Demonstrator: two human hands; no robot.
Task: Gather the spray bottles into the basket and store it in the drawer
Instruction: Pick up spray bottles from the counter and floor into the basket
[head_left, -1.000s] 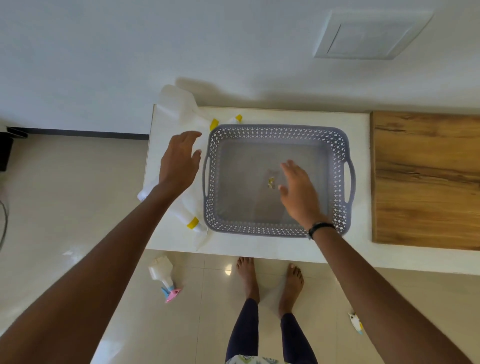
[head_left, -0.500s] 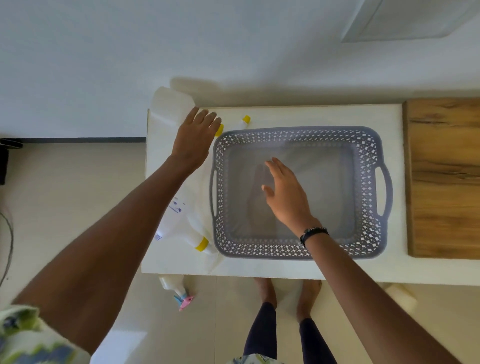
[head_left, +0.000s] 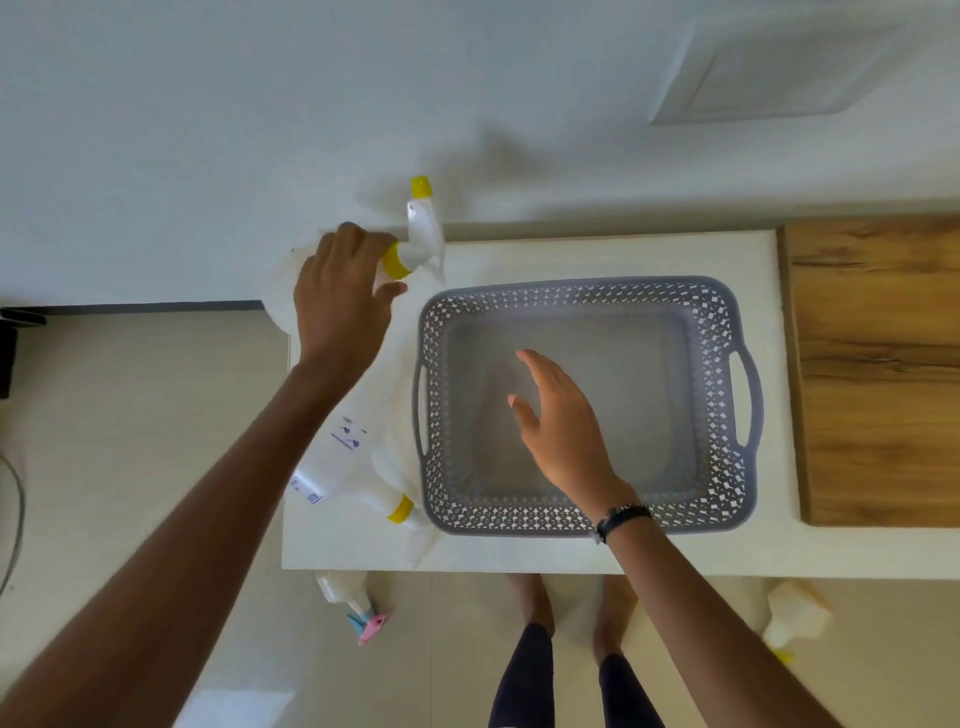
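My left hand (head_left: 340, 299) gripped a spray bottle (head_left: 415, 236) by its neck at the table's far-left corner, nozzle pointing far, just left of the empty basket (head_left: 582, 299); my right hand (head_left: 563, 426) hovered open over the basket.

I have one view only, from a wide-angle camera worn on the head, so no second view overlaps it. It looks almost straight down from standing height. The white table (head_left: 519, 553) fills the middle, with its far edge against the wall (head_left: 260, 130) at the top of the frame. The basket (head_left: 722, 322) sits near the centre. Both arms reach in from the bottom corners, the left hand (head_left: 337, 301) at the table's far left, the right hand (head_left: 561, 426) over the basket. My own feet (head_left: 530, 597) show on the floor (head_left: 130, 441) below the table's near edge. Straight lines bow slightly toward the borders.
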